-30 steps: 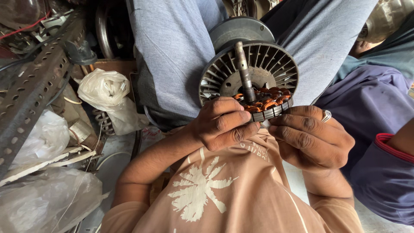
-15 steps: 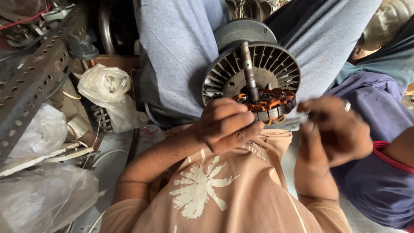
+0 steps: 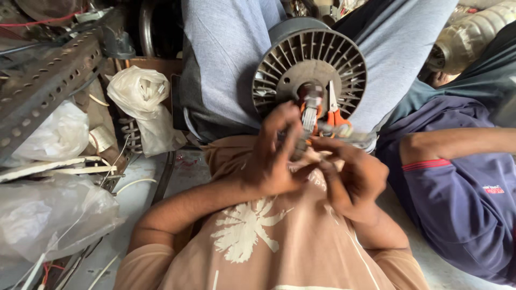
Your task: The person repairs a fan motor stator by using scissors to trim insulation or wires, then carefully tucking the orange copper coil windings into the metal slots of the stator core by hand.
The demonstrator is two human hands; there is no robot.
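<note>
A round grey motor part [image 3: 309, 64] with radial fins and a steel shaft stands upright in front of my chest. Its orange copper windings [image 3: 336, 117] show just above my fingers. My left hand [image 3: 274, 158] wraps the lower end of the part from the left, fingers curled by the shaft. From the right, my right hand [image 3: 352, 174] meets it, fingertips pinched on the winding end, where a small metal piece shows only as a blur. Both hands hide the lower half of the part.
Grey-trousered legs [image 3: 231, 64] rise behind the motor part. Another person in a dark blue shirt [image 3: 462, 204] sits close on the right, forearm stretched across. On the left are a perforated metal rail [image 3: 48, 86], plastic bags [image 3: 140, 91], loose wires and clutter.
My right hand let go of the windings, swung out to the right, and has come back to pinch at them. The motor part now sits higher and closer, and my left hand has shifted up by the shaft.
</note>
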